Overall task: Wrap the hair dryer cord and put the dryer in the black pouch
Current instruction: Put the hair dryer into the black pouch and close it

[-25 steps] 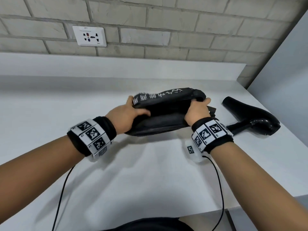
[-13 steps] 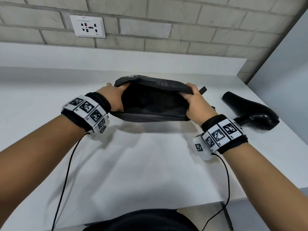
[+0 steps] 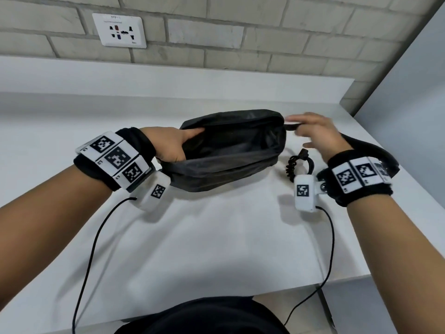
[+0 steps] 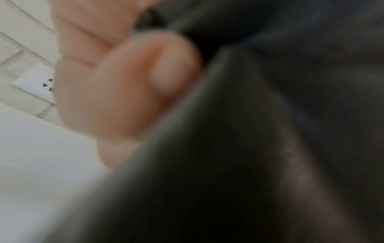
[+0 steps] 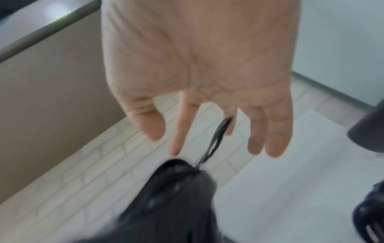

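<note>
Your left fingers (image 3: 192, 135) are tucked inside the mouth of the black pouch (image 3: 231, 162), thumb on the outside of the fabric, so your left hand (image 3: 168, 145) grips the pouch's left rim and holds it open. The left wrist view confirms it: a curled finger (image 4: 145, 78) pressed against dark cloth, all blurred.

Your right fingers (image 5: 276, 134) are spread and nearly straight, palm facing down. Your right hand (image 3: 317, 136) hangs just past the pouch's right end, holding nothing; a thin black pull loop (image 5: 216, 141) off the pouch's corner runs up between two fingers, but whether it touches them you cannot tell from the blur.

The pouch lies on the white counter (image 3: 216, 237), mouth gaping toward you, inside dark and nothing visible in it. The hair dryer (image 3: 370, 153) sits on the counter right of the pouch, mostly hidden behind your right wrist. Its cord (image 3: 298, 165) is bundled in a coil between the pouch's right end and the dryer, near your right wrist camera.

Behind the pouch, a brick wall with a white socket plate (image 3: 120, 30) up to its left. Marker bands wrap both wrists.
</note>
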Demonstrator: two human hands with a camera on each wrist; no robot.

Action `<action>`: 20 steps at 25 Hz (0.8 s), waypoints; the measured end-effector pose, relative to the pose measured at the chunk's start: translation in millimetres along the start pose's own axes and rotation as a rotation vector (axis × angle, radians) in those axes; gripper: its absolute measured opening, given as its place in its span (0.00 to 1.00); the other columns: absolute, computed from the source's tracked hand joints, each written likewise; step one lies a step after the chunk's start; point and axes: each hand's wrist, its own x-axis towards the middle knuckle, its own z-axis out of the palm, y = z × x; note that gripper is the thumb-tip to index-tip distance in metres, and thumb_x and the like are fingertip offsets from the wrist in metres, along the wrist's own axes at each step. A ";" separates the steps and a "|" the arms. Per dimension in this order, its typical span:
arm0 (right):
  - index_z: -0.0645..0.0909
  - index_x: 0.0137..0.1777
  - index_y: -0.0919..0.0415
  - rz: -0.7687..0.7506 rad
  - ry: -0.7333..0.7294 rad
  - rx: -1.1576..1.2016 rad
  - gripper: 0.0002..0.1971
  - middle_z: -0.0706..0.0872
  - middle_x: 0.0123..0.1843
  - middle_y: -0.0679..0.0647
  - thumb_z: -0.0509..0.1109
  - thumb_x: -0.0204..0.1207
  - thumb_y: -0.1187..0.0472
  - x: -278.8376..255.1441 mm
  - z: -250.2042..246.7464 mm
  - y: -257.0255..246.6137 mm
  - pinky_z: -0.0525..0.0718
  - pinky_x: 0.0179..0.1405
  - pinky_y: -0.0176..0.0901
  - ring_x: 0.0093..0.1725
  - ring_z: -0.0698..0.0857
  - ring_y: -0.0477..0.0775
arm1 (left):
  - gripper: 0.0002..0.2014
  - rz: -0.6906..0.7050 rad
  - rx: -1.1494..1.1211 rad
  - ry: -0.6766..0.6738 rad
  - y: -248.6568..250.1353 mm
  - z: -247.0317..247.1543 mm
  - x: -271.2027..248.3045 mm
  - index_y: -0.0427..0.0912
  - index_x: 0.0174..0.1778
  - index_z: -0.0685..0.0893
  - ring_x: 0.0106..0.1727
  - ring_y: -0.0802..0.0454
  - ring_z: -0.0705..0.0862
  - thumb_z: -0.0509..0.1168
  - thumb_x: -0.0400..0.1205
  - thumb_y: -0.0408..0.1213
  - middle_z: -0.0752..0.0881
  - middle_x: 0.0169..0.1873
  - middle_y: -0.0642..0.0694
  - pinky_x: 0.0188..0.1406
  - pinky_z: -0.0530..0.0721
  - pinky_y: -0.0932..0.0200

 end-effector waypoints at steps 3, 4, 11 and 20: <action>0.85 0.42 0.49 0.144 0.320 -0.061 0.11 0.86 0.51 0.56 0.63 0.63 0.61 1.8 -25.7 20.5 0.80 0.45 0.46 0.51 0.81 0.54 | 0.51 -0.024 0.004 0.038 2.4 0.6 4.7 0.63 0.81 0.46 0.60 0.46 0.82 0.74 0.70 0.43 0.76 0.71 0.46 0.57 0.82 0.56; 0.83 0.52 0.52 0.248 0.344 -0.271 0.14 0.81 0.62 0.62 0.66 0.66 0.58 4.2 -30.3 33.4 0.81 0.56 0.50 0.60 0.79 0.62 | 0.50 -0.023 0.004 0.044 4.7 0.7 5.1 0.62 0.81 0.46 0.60 0.47 0.81 0.73 0.71 0.42 0.76 0.71 0.46 0.54 0.80 0.58; 0.37 0.79 0.56 0.730 0.126 -0.791 0.69 0.58 0.80 0.69 0.76 0.47 0.31 14.9 -23.7 84.2 0.65 0.75 0.65 0.77 0.60 0.73 | 0.49 -0.012 0.009 0.063 13.6 3.4 6.8 0.59 0.82 0.47 0.68 0.45 0.77 0.73 0.72 0.41 0.74 0.73 0.45 0.59 0.74 0.61; 0.59 0.73 0.66 0.736 0.245 -0.764 0.43 0.63 0.73 0.68 0.72 0.66 0.43 23.1 -9.3 85.5 0.72 0.69 0.59 0.71 0.68 0.72 | 0.49 -0.014 -0.011 0.068 9.2 5.1 10.8 0.60 0.81 0.48 0.66 0.45 0.78 0.72 0.71 0.38 0.77 0.70 0.44 0.57 0.75 0.61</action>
